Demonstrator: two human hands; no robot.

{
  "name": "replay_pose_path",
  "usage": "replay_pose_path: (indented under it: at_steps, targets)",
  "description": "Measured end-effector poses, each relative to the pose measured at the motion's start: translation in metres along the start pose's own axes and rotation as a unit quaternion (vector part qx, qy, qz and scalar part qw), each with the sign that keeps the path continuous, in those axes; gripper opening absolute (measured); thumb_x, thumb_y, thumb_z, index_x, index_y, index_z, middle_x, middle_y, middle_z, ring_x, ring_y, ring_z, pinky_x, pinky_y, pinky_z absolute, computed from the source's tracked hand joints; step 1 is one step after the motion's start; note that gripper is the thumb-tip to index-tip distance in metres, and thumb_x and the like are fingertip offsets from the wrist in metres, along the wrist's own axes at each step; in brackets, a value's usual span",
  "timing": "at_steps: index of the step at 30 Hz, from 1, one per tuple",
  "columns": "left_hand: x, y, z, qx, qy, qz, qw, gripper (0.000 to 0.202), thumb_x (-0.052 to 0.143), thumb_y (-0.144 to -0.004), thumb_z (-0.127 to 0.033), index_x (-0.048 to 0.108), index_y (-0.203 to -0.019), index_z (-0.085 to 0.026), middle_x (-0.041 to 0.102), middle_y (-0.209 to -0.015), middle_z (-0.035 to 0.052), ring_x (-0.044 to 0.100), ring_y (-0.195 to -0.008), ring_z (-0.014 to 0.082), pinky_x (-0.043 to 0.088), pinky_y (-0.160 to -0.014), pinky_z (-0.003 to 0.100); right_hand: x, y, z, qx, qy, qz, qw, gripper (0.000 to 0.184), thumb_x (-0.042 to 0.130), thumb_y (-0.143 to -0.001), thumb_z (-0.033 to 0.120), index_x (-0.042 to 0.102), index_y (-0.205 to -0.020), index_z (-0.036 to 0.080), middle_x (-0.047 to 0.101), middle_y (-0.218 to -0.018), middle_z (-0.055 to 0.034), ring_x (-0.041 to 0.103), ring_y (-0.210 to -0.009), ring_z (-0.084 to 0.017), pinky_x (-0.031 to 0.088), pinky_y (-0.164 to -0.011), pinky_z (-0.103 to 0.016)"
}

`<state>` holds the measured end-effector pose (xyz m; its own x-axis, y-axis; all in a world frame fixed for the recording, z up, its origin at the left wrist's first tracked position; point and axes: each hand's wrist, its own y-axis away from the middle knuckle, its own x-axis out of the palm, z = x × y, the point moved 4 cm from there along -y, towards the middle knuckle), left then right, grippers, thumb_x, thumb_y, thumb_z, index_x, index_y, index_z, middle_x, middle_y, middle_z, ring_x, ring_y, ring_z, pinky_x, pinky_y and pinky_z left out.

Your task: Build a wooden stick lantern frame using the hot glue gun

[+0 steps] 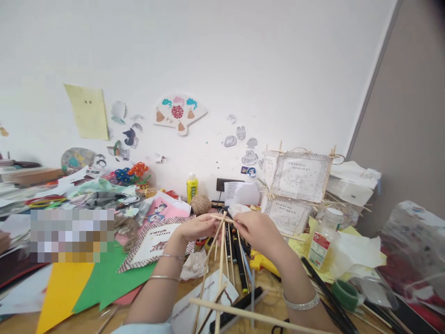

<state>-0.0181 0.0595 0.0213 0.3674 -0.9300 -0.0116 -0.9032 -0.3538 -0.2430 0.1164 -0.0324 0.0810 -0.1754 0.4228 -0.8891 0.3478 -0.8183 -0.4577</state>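
Observation:
A frame of thin wooden sticks [221, 273] stands in front of me, its sticks meeting near my fingers. My left hand [199, 228] closes on the left end of a short cross stick at the top. My right hand [255, 230] pinches the same piece near its right end. One thicker stick [250, 314] crosses the lower part of the frame towards the right. Behind and below the sticks lie several black marker pens [237, 250], a crumpled tissue [194, 265] and a yellow glue gun [263, 262], partly covered by my right forearm.
At left lie green card [113, 278], orange card [66, 287] and a patterned paper panel [153, 246]. A twine ball [200, 204] and yellow bottle [192, 187] stand by the wall. At right are a stick-framed paper lantern [301, 178], a clear bottle [321, 241] and green tape [345, 294].

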Motion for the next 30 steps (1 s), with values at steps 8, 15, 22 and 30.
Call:
replay_pose_path:
  at_steps: [8, 15, 22, 30]
  targets:
    - [0.013, -0.019, 0.017, 0.024, 0.123, -0.015, 0.992, 0.068, 0.046, -0.07, -0.072, 0.048, -0.107, -0.015, 0.041, -0.054, -0.0063, 0.024, -0.033, 0.0026, 0.013, -0.031, 0.016, -0.006, 0.002, 0.0, -0.01, -0.007, -0.032, 0.999, 0.025, 0.039, -0.092, 0.025, 0.063, -0.094, 0.022, 0.069, -0.081, -0.0022, 0.059, -0.073, -0.015, 0.029, -0.06, -0.025]
    - [0.021, -0.034, 0.005, 0.079, 0.175, -0.074, 0.979, 0.062, 0.039, -0.073, -0.073, 0.05, -0.092, -0.014, 0.035, -0.05, -0.0072, 0.016, -0.037, 0.0032, 0.009, -0.035, 0.014, -0.008, 0.003, -0.01, -0.002, -0.023, -0.065, 0.998, 0.023, 0.041, -0.091, 0.024, 0.065, -0.091, 0.022, 0.069, -0.082, -0.0025, 0.059, -0.075, -0.015, 0.032, -0.061, -0.025]
    - [0.027, -0.055, 0.012, 0.072, 0.244, -0.058, 0.965, 0.047, 0.045, -0.078, -0.063, 0.048, -0.078, -0.016, 0.032, -0.046, -0.0077, 0.015, -0.038, 0.0038, 0.011, -0.037, 0.014, -0.014, 0.009, -0.025, 0.002, -0.018, -0.074, 0.997, 0.024, 0.043, -0.089, 0.025, 0.061, -0.074, 0.02, 0.064, -0.072, -0.0018, 0.055, -0.069, -0.014, 0.032, -0.061, -0.024]
    - [0.032, -0.056, 0.02, 0.051, 0.283, -0.044, 0.957, 0.043, 0.045, -0.078, -0.061, 0.046, -0.08, -0.018, 0.03, -0.047, -0.0086, 0.014, -0.037, 0.0037, 0.011, -0.037, 0.013, -0.014, 0.011, -0.03, -0.021, -0.02, -0.077, 0.997, 0.02, 0.047, -0.087, 0.022, 0.064, -0.076, 0.019, 0.065, -0.072, -0.0033, 0.056, -0.071, -0.015, 0.034, -0.062, -0.023]
